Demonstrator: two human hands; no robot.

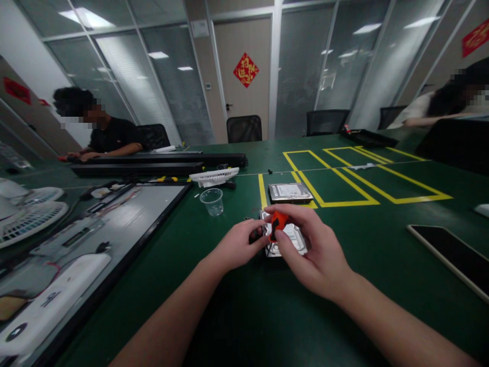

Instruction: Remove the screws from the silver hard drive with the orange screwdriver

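My right hand [319, 252] is closed round an orange and black screwdriver handle [279, 224], upright over a silver hard drive [296, 239]. My left hand [240, 244] is at the drive's left side, its thumb and fingers pinched beside the tool on something dark, too small to make out. The hands cover much of this drive. Just beyond it lies a second hard drive [291, 192] with a white label. A clear plastic cup [212, 202] stands to the left of the drives.
On the left lie a large flat panel [141, 209], white fan parts [36, 219] and long black bars [153, 165]. Yellow tape [347, 203] marks the green table [382, 285]. A phone [454, 255] lies at right. A person [114, 135] sits back left, another [431, 109] back right.
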